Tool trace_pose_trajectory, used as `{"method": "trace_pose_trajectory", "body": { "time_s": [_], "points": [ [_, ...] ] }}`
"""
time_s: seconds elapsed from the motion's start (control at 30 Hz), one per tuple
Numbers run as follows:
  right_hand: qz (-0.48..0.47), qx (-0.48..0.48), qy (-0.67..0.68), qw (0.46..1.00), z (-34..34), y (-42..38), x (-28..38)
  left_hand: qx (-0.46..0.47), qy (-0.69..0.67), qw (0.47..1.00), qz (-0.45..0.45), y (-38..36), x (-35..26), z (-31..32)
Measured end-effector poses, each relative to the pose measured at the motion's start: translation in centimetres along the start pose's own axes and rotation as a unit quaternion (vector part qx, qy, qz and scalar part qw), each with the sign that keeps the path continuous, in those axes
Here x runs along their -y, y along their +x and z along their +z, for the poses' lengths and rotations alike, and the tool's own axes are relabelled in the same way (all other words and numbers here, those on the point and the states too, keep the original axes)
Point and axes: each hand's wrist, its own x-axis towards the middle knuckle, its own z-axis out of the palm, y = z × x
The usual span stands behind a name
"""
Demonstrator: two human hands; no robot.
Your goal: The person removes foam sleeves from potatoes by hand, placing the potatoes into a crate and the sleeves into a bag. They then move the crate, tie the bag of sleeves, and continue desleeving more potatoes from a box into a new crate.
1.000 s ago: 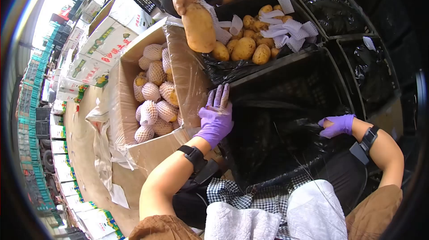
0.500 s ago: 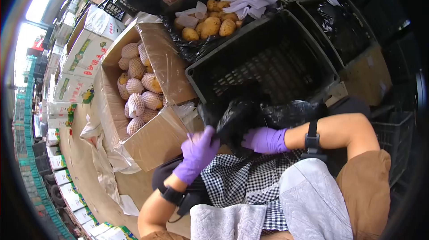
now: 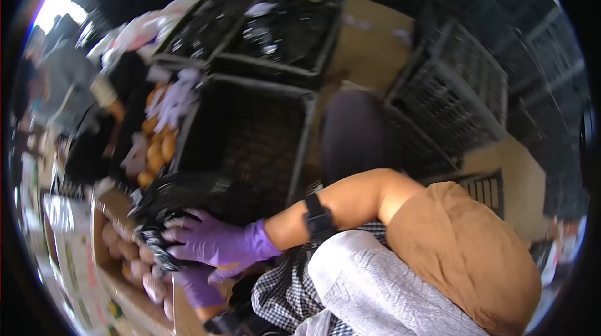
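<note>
My right hand (image 3: 216, 242), in a purple glove, lies against a crumpled black plastic bag (image 3: 200, 192). Its fingers are spread over the bag, with the thumb apart. Just below it is my left hand (image 3: 200, 286), also gloved in purple; its fingers are hidden behind the right hand and the bag. The bag bunches at the near end of a black plastic crate (image 3: 307, 129), and part of it hangs over the crate's edge. To the left, a cardboard box (image 3: 100, 236) contains potatoes in foam nets (image 3: 153, 286).
Bare potatoes (image 3: 156, 151) with white foam nets (image 3: 178, 98) lie left of the crate. Two crates lined with black plastic (image 3: 282, 29) stand behind. Another black crate (image 3: 463, 79) leans at the right. A person's forearm (image 3: 116, 110) shows at the left.
My view has swung to the right, with blur. My hands have come close together at the bag, the right one now above the left. The right hand's fingers have spread.
</note>
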Motion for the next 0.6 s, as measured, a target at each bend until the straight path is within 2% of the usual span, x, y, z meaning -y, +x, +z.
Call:
{"method": "trace_pose_trajectory", "body": {
  "time_s": [0.03,0.07,0.2,0.3,0.33,0.37,0.43,0.53,0.6],
  "points": [
    [0.038,-0.041,-0.064,0.996,-0.5,-0.5,-0.6,-0.011,0.019,1.0,0.019,0.7,-0.9,-0.1],
    [0.108,-0.034,-0.141,0.983,-2.8,-0.8,0.1,-0.029,0.036,0.998,0.037,1.2,-1.8,-0.3],
    [0.119,-0.176,0.097,0.972,-1.7,-0.1,-4.8,-0.072,0.109,0.988,0.083,2.9,-4.0,-0.1],
    [0.098,-0.26,0.285,0.917,-2.0,1.1,-6.6,-0.088,0.153,0.978,0.107,3.6,-4.8,0.2],
    [0.079,-0.282,0.242,0.925,-2.4,1.3,-6.6,-0.093,0.167,0.975,0.113,3.7,-5.0,0.3],
    [0.166,-0.238,0.301,0.908,-3.5,1.8,-5.0,-0.094,0.185,0.971,0.118,3.8,-5.1,0.5],
    [0.328,-0.138,0.413,0.839,-5.2,2.5,-2.5,-0.102,0.214,0.963,0.132,3.6,-5.2,0.6],
    [0.295,-0.008,0.234,0.926,-6.1,2.8,-1.8,-0.103,0.24,0.955,0.137,3.5,-4.9,1.2],
    [0.289,0.008,0.095,0.953,-4.7,2.4,-3.6,-0.109,0.216,0.962,0.125,3.8,-5.2,1.4]
  ]
}}
